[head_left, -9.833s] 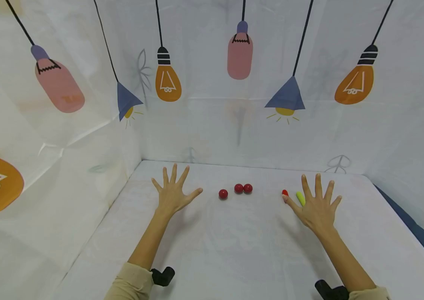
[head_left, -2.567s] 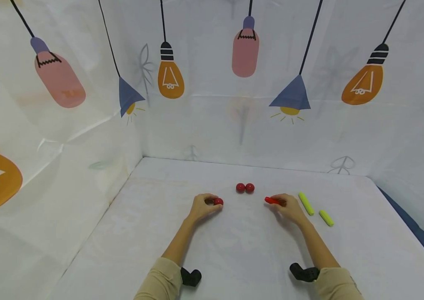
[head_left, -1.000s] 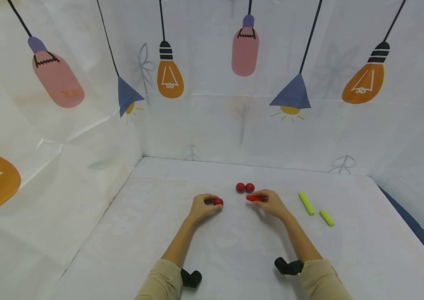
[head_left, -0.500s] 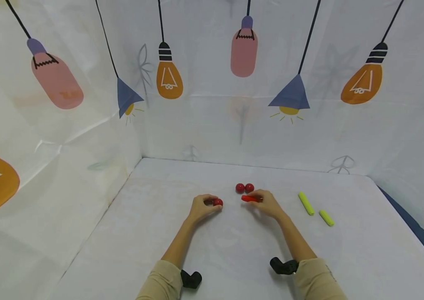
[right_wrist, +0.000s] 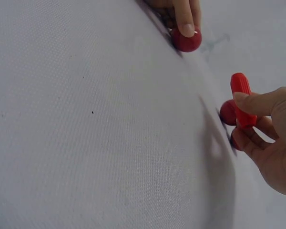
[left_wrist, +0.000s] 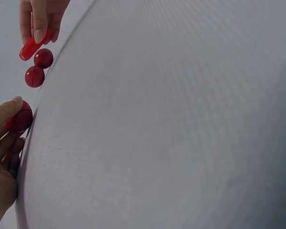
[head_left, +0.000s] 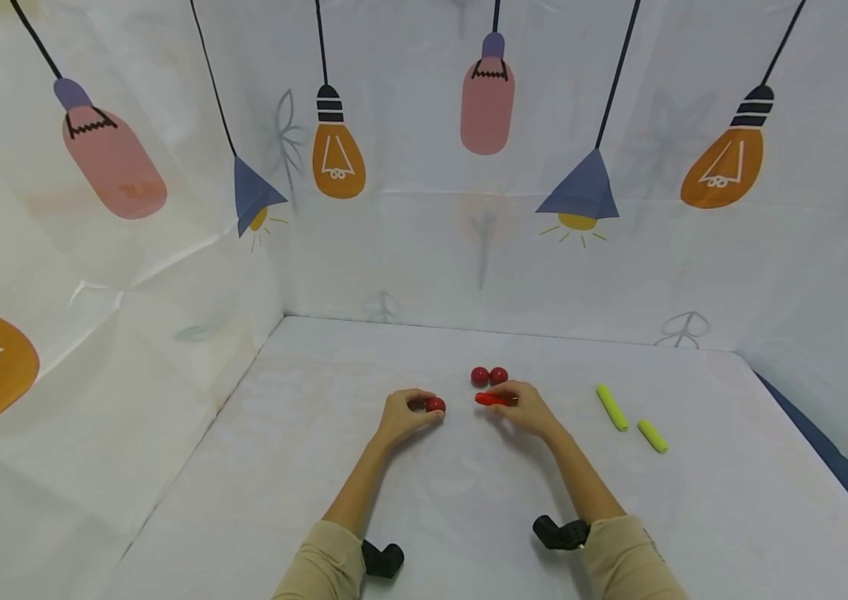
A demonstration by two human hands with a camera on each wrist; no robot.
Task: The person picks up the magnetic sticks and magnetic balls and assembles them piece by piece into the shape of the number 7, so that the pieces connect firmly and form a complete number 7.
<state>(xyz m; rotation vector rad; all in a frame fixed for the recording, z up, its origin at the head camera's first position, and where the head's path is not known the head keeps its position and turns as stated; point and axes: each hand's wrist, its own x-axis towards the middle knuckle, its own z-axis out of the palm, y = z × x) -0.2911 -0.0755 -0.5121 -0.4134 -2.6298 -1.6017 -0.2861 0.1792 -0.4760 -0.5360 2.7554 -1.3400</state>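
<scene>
My left hand (head_left: pixel 401 415) grips a dark red ball (head_left: pixel 436 404) between thumb and fingers, low at the tabletop. In the left wrist view a thin seam runs across that ball (left_wrist: pixel 22 118). To the right, my right hand (head_left: pixel 531 408) pinches a short, ribbed red rod (head_left: pixel 490 399) that points left, held just above the table. Two more dark red balls, a left one (head_left: pixel 480 377) and a right one (head_left: pixel 499 376), sit side by side behind the rod. The right wrist view shows the rod (right_wrist: pixel 242 98) partly covering these balls.
Two yellow-green sticks lie on the white table (head_left: pixel 469 517) at the right, a longer one (head_left: pixel 611 407) and a shorter one (head_left: pixel 652 436). A white sheet (head_left: pixel 409 250) printed with lamps hangs behind and along the left side.
Both hands were spread in the air at first. Then the left gripped a ball and the right took the red rod. Lately the right hand has carried the rod leftward; the left stays put.
</scene>
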